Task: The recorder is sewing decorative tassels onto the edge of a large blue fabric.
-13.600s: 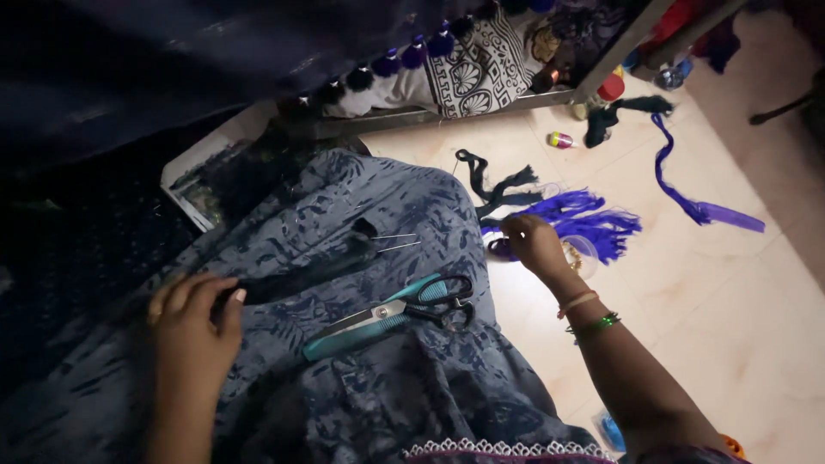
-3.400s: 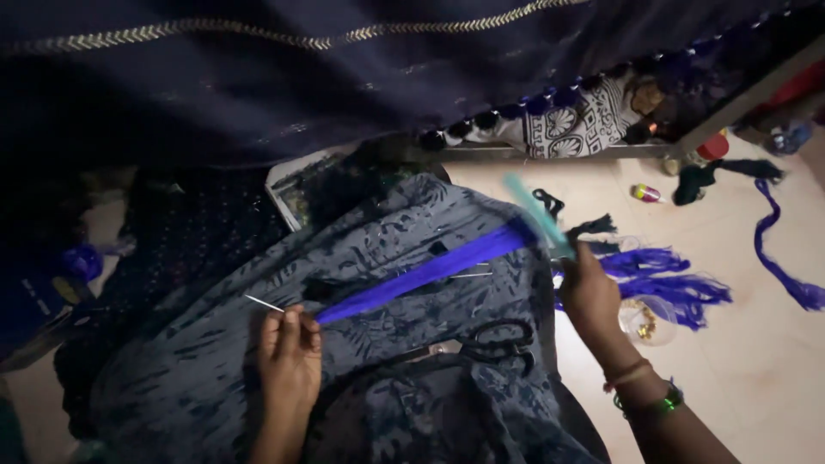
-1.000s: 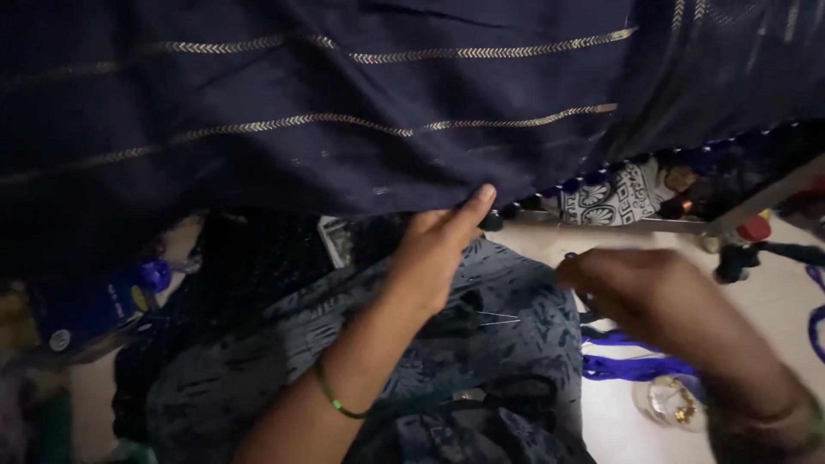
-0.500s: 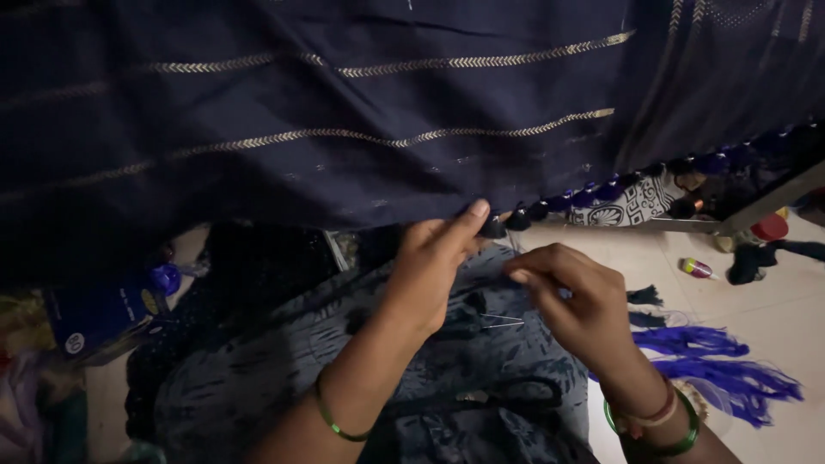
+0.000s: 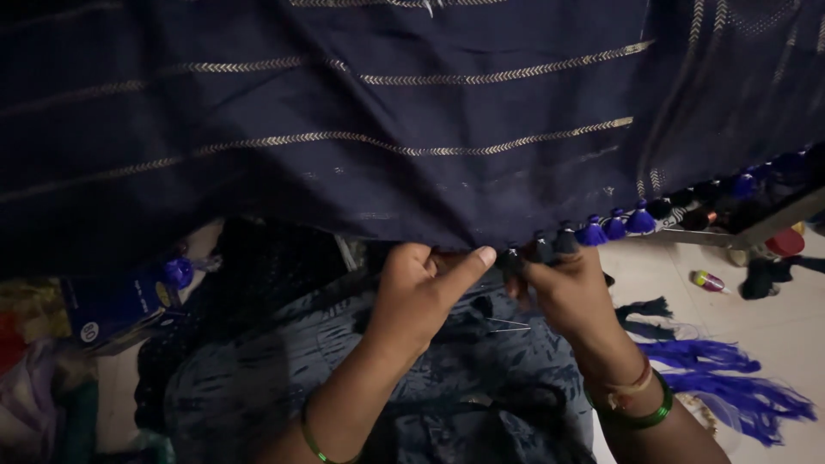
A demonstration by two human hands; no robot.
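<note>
A dark navy cloth (image 5: 412, 112) with thin gold woven stripes hangs across the top of the view. Along its lower edge runs a row of small blue and black tassels (image 5: 614, 225). My left hand (image 5: 421, 288) pinches that edge from below, forefinger stretched along the hem. My right hand (image 5: 571, 288) grips the hem beside it, at the dark tassels. A thin needle (image 5: 509, 326) sticks out below, between my two hands. My lap carries a grey-blue patterned fabric (image 5: 344, 378).
Loose blue thread bundles (image 5: 722, 387) and black thread scraps (image 5: 644, 309) lie on the pale floor at right. A small thread spool (image 5: 710, 280) and a red lid (image 5: 784, 242) sit farther right. A blue box (image 5: 120, 305) rests at left.
Both hands have risen from the lap fabric to the cloth's lower edge and closed on it. The view has moved closer to the hem.
</note>
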